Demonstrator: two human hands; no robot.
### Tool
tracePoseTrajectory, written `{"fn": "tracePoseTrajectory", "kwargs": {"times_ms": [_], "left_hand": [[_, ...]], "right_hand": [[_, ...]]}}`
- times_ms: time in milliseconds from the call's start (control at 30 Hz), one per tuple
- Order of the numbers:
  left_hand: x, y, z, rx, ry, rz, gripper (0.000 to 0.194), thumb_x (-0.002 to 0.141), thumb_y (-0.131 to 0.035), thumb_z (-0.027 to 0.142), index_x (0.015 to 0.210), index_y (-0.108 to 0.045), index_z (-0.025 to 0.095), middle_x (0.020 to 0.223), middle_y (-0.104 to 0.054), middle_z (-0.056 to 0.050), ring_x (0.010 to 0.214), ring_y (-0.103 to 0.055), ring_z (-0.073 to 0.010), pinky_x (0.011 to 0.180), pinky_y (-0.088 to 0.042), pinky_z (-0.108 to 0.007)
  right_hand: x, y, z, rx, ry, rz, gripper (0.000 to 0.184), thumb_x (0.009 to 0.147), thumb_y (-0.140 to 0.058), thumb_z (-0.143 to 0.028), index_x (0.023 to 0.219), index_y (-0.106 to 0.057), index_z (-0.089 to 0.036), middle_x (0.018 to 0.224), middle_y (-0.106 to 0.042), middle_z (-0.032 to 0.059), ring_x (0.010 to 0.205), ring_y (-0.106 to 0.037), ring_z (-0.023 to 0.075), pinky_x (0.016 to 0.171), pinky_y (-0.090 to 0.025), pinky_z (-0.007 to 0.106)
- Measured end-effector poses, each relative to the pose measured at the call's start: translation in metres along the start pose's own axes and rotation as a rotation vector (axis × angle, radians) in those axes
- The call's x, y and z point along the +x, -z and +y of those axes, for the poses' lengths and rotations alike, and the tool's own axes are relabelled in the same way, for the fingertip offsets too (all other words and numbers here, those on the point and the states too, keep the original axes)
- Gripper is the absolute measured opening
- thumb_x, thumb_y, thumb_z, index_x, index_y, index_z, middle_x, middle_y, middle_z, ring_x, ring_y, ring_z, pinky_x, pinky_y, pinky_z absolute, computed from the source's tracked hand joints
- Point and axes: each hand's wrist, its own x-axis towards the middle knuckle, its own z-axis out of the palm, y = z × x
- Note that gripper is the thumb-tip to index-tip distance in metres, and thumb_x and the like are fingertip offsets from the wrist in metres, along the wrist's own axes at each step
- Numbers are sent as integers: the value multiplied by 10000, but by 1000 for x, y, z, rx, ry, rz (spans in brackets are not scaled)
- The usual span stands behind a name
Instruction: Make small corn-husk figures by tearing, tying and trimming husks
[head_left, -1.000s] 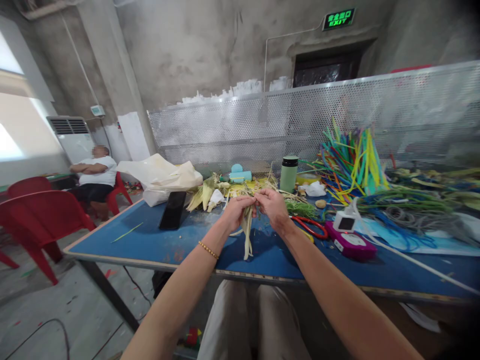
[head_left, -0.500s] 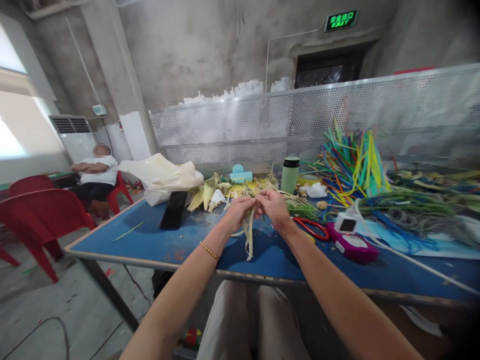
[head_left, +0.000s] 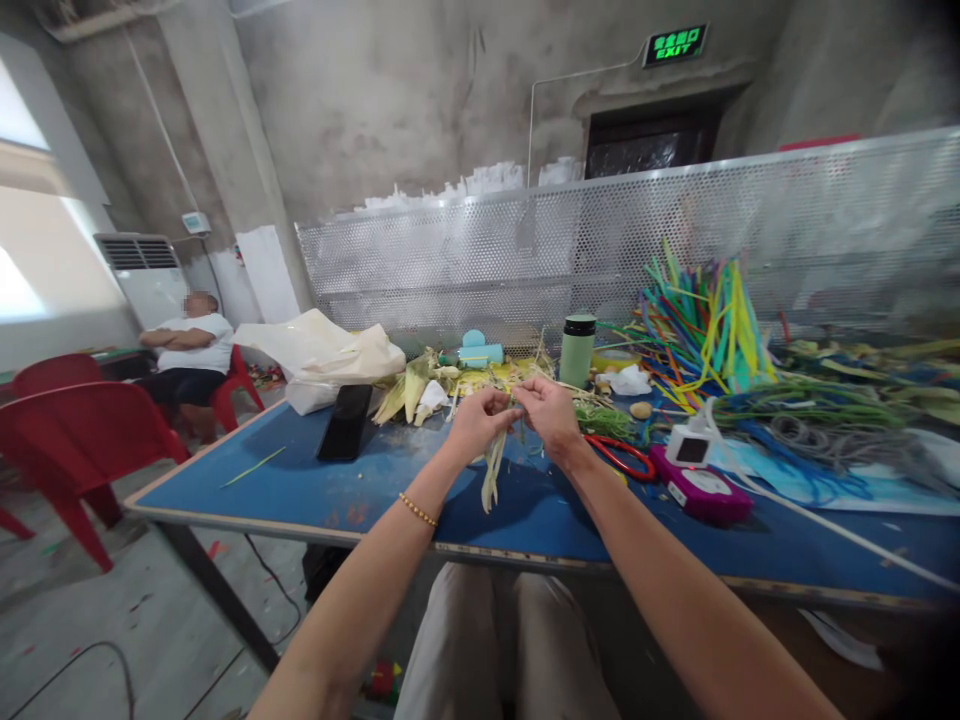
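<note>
My left hand [head_left: 477,426] is closed, thumb and fingers pinching pale, dried corn-husk strips [head_left: 492,474] that hang down over the blue table [head_left: 420,490]. Close beside it on the right, my right hand [head_left: 549,412] is also closed, its fingertips pinched near the upper end of the strips. What exactly lies between the right fingertips is too small to make out. Behind my hands are a heap of husks [head_left: 409,390] and a green bottle with a black lid [head_left: 578,352].
A phone [head_left: 346,422] and a cream bag [head_left: 322,355] lie left. To the right are red-handled scissors [head_left: 622,456], a magenta box [head_left: 701,488] with a white charger [head_left: 688,445], and colourful strips [head_left: 720,330]. A person [head_left: 191,340] sits far left.
My left hand has turned slightly, and a small gap shows between the hands. The hanging strips have shifted a little left and up.
</note>
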Motion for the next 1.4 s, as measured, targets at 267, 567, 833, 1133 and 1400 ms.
{"fn": "tracePoseTrajectory", "kwargs": {"times_ms": [267, 567, 833, 1133, 1400], "left_hand": [[-2, 6, -1, 79, 10, 34, 173, 767, -646, 352, 704, -672, 193, 661, -653, -42, 576, -587, -170, 563, -396, -261], [-5, 4, 3, 212, -40, 76, 185, 831, -566, 329, 711, -609, 196, 682, -639, -38, 518, -559, -143, 540, -355, -249], [-3, 13, 3, 449, -167, 159, 164, 857, -525, 243, 719, -605, 203, 684, -610, -51, 648, -539, -176, 645, -351, -261], [-2, 18, -2, 715, -270, 133, 154, 819, -508, 124, 728, -595, 213, 642, -524, -27, 654, -492, -180, 669, -320, -263], [2, 17, -1, 589, -128, 69, 181, 818, -448, 104, 658, -483, 180, 596, -512, 8, 584, -457, -129, 596, -325, -241]], "right_hand": [[1, -1, 2, -76, 30, 64, 206, 698, -625, -382, 683, -582, -181, 462, -489, -41, 415, -395, 100, 419, -301, 228], [-2, -1, -1, -52, 22, 12, 231, 711, -629, -401, 704, -611, -170, 471, -502, -31, 432, -418, 106, 431, -314, 234], [-1, 8, -4, -217, 104, -114, 239, 683, -658, -391, 661, -666, -153, 625, -663, 38, 573, -563, 159, 562, -421, 267], [1, 9, 0, -473, 194, -110, 205, 734, -601, -325, 684, -698, -151, 565, -632, 27, 529, -529, 152, 527, -363, 256], [2, 10, 3, -537, 179, -133, 225, 770, -577, -318, 707, -697, -139, 565, -623, 24, 528, -510, 138, 524, -353, 241]]}}
